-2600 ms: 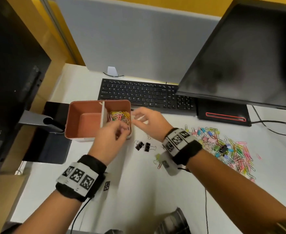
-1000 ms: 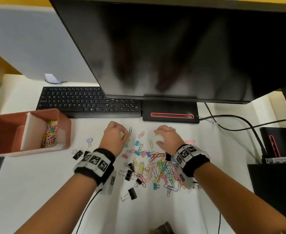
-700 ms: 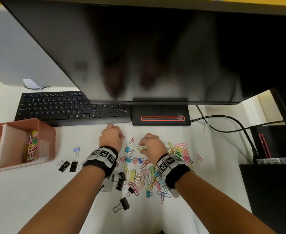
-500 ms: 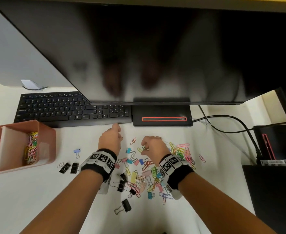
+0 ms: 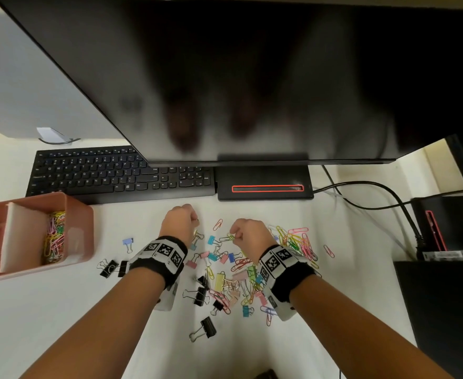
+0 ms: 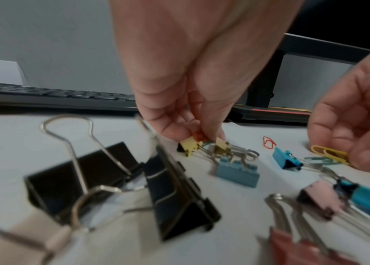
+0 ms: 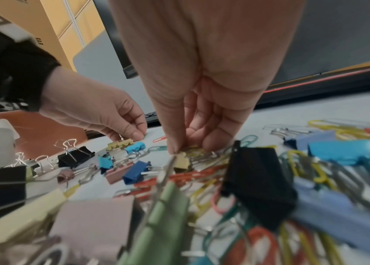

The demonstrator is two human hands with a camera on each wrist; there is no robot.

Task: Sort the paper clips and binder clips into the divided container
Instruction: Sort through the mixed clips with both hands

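A heap of coloured paper clips and binder clips point(image 5: 241, 272) lies on the white desk in front of the monitor base. My left hand point(image 5: 195, 222) hovers at the heap's far left edge. In the left wrist view my left hand point(image 6: 202, 139) pinches what looks like a small red paper clip just above two yellow binder clips point(image 6: 190, 146). My right hand point(image 5: 234, 236) pinches yellow paper clips point(image 6: 329, 154); its fingertips point(image 7: 174, 149) curl down onto them. The pink divided container point(image 5: 85, 214) stands far left, with paper clips point(image 5: 54, 236) in its right compartment.
A black keyboard point(image 5: 121, 176) and the monitor base point(image 5: 265, 187) lie just beyond the hands, under the big dark monitor point(image 5: 252, 77). Black cables point(image 5: 375, 195) and black boxes point(image 5: 443, 296) fill the right side. Loose black binder clips point(image 5: 110, 268) lie near the container.
Both hands left the container and moved right to the heap. In the last second they lowered and curled their fingers round clips.
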